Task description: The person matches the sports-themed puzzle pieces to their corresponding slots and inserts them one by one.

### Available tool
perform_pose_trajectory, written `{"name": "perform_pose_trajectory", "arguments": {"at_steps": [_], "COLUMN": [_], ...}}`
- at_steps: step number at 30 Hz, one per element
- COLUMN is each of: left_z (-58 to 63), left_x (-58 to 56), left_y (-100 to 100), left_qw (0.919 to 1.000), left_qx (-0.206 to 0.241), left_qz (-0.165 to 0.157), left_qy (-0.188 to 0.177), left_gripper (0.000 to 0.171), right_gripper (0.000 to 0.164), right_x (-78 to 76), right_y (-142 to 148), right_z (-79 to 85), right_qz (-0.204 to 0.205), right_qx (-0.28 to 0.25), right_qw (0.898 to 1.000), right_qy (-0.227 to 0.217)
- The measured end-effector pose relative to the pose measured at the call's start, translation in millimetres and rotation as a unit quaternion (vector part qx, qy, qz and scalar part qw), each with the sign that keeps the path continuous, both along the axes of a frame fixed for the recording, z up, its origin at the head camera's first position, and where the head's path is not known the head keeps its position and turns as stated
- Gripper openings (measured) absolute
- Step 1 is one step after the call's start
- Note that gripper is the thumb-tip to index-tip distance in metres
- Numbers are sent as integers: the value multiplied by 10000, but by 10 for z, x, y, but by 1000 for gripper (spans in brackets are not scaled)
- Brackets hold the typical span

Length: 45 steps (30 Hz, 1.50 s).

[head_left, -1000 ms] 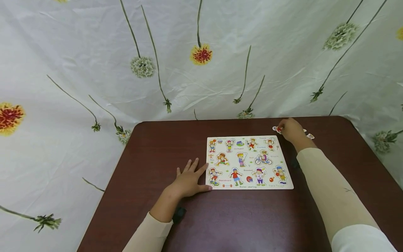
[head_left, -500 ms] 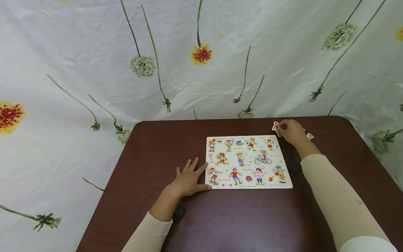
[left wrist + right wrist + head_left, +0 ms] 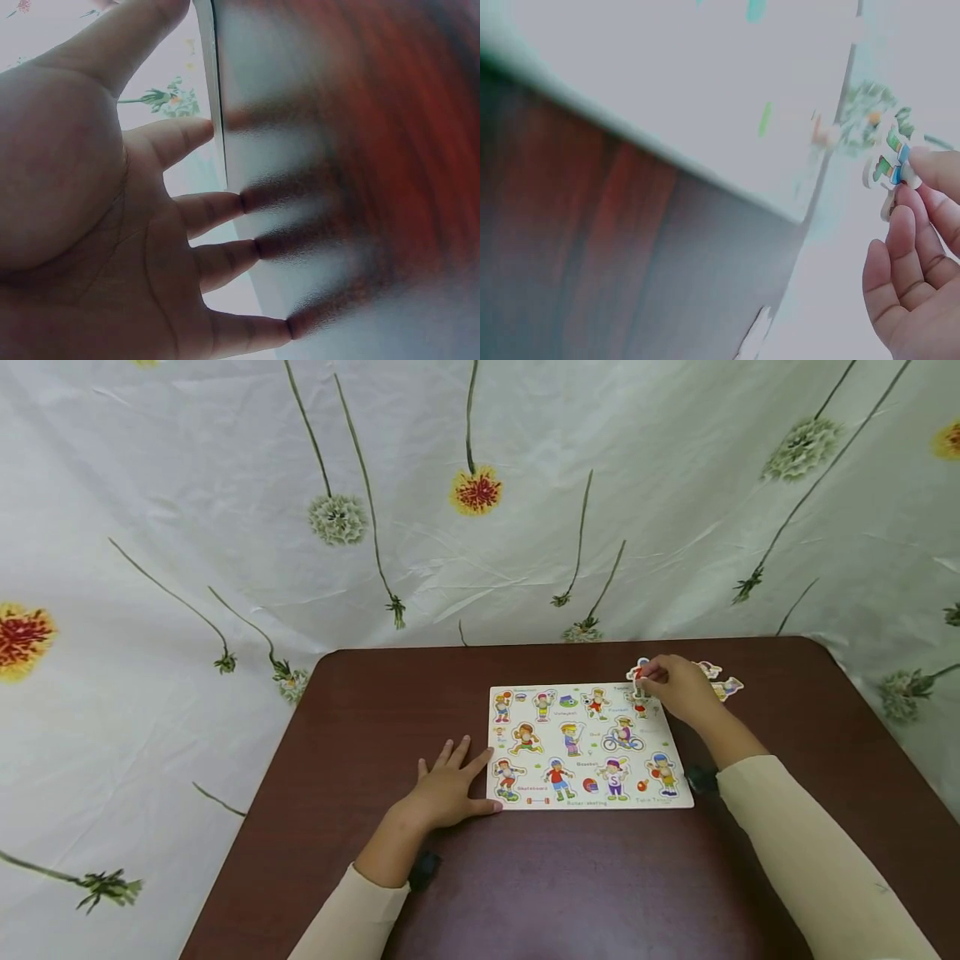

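Observation:
A white puzzle board (image 3: 540, 777) printed with children playing sports lies on the dark brown table. Fingers spread, my left hand (image 3: 441, 793) rests at the board's left edge, its thumb and index fingertip touching that edge; the left wrist view shows the palm (image 3: 82, 217) with straight fingers. Between thumb and fingers, my right hand (image 3: 681, 689) pinches a puzzle piece (image 3: 638, 670) shaped like a child in red, above the board's far right corner. In the right wrist view the same puzzle piece (image 3: 900, 161) shows blue and green parts; the fingers cover some of it.
Several loose puzzle pieces (image 3: 726, 687) lie on the table (image 3: 780, 693) behind and to the right of the right hand. A flowered cloth (image 3: 420, 552) hangs behind the table's far edge. A dark wrist device (image 3: 424, 870) sits at the left wrist.
My right hand has picked up the piece from the table, turned it upright and brought it left and nearer, over the board's corner. My left hand has stayed in place.

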<state>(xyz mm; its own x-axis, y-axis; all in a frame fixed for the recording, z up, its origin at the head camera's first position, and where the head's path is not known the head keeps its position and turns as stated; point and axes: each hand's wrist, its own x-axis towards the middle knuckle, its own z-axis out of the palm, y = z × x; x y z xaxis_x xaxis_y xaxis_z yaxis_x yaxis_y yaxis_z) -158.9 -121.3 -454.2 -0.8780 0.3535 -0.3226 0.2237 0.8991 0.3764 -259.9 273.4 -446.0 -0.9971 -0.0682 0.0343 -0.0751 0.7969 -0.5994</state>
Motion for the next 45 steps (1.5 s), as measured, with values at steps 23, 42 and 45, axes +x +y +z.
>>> {"name": "perform_pose_trajectory", "arguments": {"at_steps": [23, 42, 45], "left_z": [-28, -46, -48], "left_x": [-14, -27, -29], "left_y": [-6, -12, -11], "left_qw": [10000, 10000, 10000], "left_qx": [-22, -54, -59], "left_qz": [-8, -14, -31], "left_qy": [15, 14, 30], "left_gripper": [87, 88, 87], "right_gripper": [8, 13, 14], "right_x": [555, 867, 886], "right_y": [-719, -1118, -1153], "right_z": [138, 6, -22], "right_qz": [1050, 2015, 2230], "right_qx": [-210, -83, 17], "right_qw": [9934, 9794, 9748], "right_qy": [414, -29, 20]}}
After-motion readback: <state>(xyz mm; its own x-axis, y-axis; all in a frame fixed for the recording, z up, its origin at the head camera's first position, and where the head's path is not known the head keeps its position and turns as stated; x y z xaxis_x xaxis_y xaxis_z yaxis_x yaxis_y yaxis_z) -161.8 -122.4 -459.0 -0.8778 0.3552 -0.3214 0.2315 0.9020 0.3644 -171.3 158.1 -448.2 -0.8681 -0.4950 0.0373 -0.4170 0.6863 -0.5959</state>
